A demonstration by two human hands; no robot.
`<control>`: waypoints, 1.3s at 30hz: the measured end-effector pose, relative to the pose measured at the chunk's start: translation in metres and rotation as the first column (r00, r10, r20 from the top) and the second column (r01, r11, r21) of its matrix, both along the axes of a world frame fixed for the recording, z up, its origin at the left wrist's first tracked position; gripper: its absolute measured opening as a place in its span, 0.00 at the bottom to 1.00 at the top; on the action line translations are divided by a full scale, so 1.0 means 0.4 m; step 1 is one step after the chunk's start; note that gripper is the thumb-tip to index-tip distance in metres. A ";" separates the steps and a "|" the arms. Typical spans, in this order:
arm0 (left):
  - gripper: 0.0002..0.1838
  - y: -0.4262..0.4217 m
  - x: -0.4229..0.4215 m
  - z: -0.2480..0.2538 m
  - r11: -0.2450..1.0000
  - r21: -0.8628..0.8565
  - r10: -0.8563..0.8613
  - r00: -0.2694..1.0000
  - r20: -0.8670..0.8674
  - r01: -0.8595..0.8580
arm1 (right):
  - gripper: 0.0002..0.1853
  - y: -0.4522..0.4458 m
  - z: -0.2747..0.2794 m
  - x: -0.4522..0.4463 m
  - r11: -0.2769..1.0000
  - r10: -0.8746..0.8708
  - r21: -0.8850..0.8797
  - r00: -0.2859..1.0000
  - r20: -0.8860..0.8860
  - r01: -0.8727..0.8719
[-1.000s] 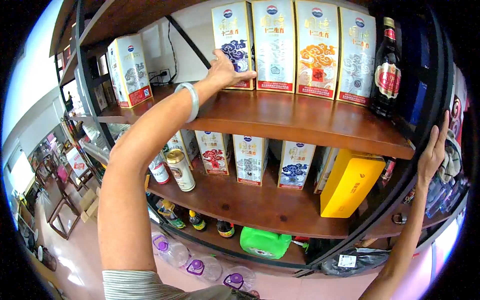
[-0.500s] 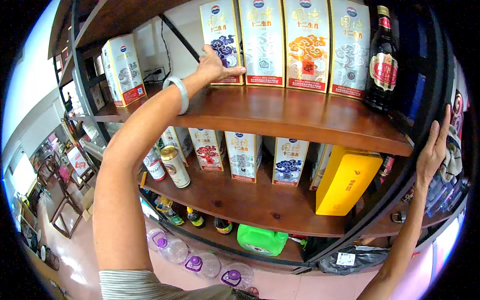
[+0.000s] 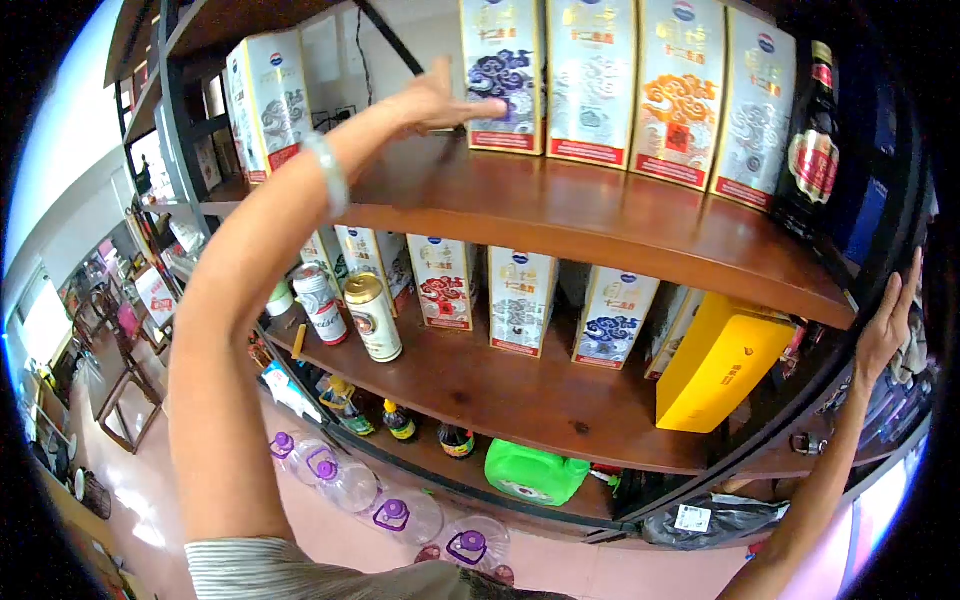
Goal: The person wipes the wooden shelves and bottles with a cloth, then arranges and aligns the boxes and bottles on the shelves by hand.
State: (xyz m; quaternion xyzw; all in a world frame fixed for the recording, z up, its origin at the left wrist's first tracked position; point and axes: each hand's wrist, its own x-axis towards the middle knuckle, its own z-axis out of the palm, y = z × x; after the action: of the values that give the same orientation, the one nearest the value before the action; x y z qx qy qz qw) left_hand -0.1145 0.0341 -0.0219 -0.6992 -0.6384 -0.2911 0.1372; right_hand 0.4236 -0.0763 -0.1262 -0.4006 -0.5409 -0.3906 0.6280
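Observation:
My left hand (image 3: 440, 103), with a bracelet (image 3: 327, 175) on the wrist, reaches over the upper shelf (image 3: 590, 225). Its fingers are spread and nothing is in them. The thumb overlaps the lower front of a white carton with a purple cloud pattern (image 3: 503, 75); I cannot tell whether it touches. Beside that carton stand similar cartons in silver (image 3: 590, 85), orange (image 3: 680, 90) and grey (image 3: 755, 110), then a dark bottle (image 3: 812, 150). My right hand (image 3: 885, 325) lies with fingers stretched out along the black shelf post (image 3: 850, 335) at the right.
Another carton (image 3: 272, 105) stands at the upper shelf's left. Below are two cans, one of them gold-topped (image 3: 373, 320), several cartons and a yellow box (image 3: 725, 365). A green jug (image 3: 535, 472) sits on the bottom shelf. Clear bottles with purple caps (image 3: 408, 515) stand on the floor.
My left hand has moved left relative to the purple-patterned carton, uncovering more of its front. The view has shifted, so the shelves sit further right. My right hand stays at the post.

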 end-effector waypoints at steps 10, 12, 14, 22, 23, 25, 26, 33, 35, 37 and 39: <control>0.48 -0.157 -0.672 0.026 0.497 0.827 0.401 0.915 0.051 -0.264 | 0.25 -0.023 -0.004 -0.053 0.944 -0.325 -0.085 0.941 -0.092 0.318; 0.56 -0.128 -0.727 -0.005 0.468 0.814 0.364 0.914 0.177 -0.344 | 0.26 -0.043 0.008 -0.077 0.881 -0.444 -0.263 0.878 -0.176 0.393; 0.59 -0.094 -0.748 -0.035 0.751 0.510 0.246 0.894 0.374 -0.420 | 0.27 -0.059 0.017 -0.088 0.856 -0.468 -0.315 0.873 -0.136 0.410; 0.73 -0.115 -0.675 -0.040 0.838 0.375 0.266 0.897 0.352 -0.396 | 0.42 -0.081 0.022 -0.131 0.796 -0.484 -0.469 0.867 -0.115 0.382; 0.74 -0.089 -0.701 -0.040 0.834 0.407 0.257 0.915 0.311 -0.372 | 0.41 -0.067 0.011 -0.118 0.812 -0.498 -0.400 0.862 -0.095 0.425; 0.73 -0.068 -0.728 -0.047 0.849 0.471 0.114 0.953 0.279 -0.240 | 0.40 -0.046 -0.010 -0.095 0.818 -0.532 -0.305 0.844 -0.074 0.489; 0.72 -0.073 -0.722 -0.038 0.858 0.428 0.177 0.945 0.275 -0.286 | 0.40 -0.038 -0.016 -0.092 0.813 -0.549 -0.280 0.832 -0.075 0.511; 0.65 -0.195 -0.683 0.011 0.994 0.078 -0.110 0.765 0.635 0.079 | 0.31 0.012 -0.050 -0.018 0.900 -0.436 -0.051 0.899 -0.043 0.434; 0.64 -0.187 -0.677 0.000 0.980 0.191 -0.052 0.860 0.508 -0.053 | 0.31 0.018 -0.050 -0.012 0.913 -0.407 -0.026 0.913 -0.032 0.407; 0.64 -0.167 -0.666 -0.007 0.960 0.248 0.018 0.917 0.399 -0.127 | 0.31 0.020 -0.052 -0.019 0.909 -0.417 -0.021 0.907 -0.054 0.416; 0.65 -0.153 -0.605 -0.008 0.945 0.297 0.033 0.943 0.332 -0.138 | 0.30 0.030 -0.058 0.004 0.898 -0.440 0.002 0.897 -0.035 0.440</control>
State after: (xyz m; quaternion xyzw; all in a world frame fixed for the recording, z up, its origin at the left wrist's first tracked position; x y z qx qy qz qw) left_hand -0.3563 -0.0270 -0.0251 -0.5824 -0.6274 -0.4935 0.1537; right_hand 0.4253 -0.0644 -0.1493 -0.5158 -0.4238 -0.5182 0.5346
